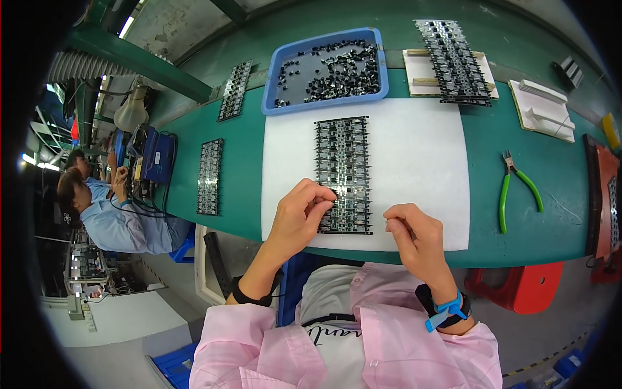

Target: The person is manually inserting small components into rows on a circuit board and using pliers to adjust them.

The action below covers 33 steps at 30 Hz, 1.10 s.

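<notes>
A panel of small circuit boards (343,159) lies lengthwise on a white foam mat (421,155) in front of me. My left hand (298,217) reaches to the panel's left side, thumb and index finger pinched together at its surface; whatever they grip is hidden. To the right of the panel, my right hand (418,240) hovers over the mat's near part. Its thumb and index finger are closed, with a tiny bit at the tips too small to name. Beyond the panel, small black and silver components (343,81) lie scattered in a blue tray (267,91).
Two more board panels (209,175) (234,91) lie at left. Stacked panels (453,61) rest on a white fixture (418,81) at far right, near another white fixture (541,110). Green-handled cutters (504,194) lie right. A red stool (534,288) stands below; co-workers (123,220) sit left.
</notes>
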{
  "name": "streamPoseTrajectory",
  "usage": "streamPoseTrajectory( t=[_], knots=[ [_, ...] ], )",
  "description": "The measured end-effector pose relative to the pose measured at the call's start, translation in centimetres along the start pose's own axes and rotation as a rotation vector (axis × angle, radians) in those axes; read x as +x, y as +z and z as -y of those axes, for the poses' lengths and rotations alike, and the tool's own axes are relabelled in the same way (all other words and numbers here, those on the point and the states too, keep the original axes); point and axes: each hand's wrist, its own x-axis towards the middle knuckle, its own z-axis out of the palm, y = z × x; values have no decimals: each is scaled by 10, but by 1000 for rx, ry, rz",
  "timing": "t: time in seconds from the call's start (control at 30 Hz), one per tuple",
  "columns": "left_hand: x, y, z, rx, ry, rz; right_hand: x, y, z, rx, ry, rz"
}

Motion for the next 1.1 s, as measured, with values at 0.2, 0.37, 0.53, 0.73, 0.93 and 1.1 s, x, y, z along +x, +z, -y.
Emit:
streamPoseTrajectory(
  t=[0.2, 0.37, 0.53, 0.73, 0.93, 1.1],
  knots=[
    [-1, 0, -4, 26, 12, 9, -1, 1, 1, -7, -18, -7],
    [0, 0, -2, 13, 19, 13, 0, 1, 3, -19, -22, -9],
    [1, -2, -3, 19, 17, 30, 0, 1, 2, -28, -27, -13],
    [2, -2, -5, 31, 16, 30, -1, 2, 1, -33, -32, -20],
    [1, -4, -1, -26, -2, 41, 0, 2, 1, -34, -38, -25],
    [3, -5, -2, -11, 5, 59, 0, 2, 1, -34, -42, -24]
  ],
)
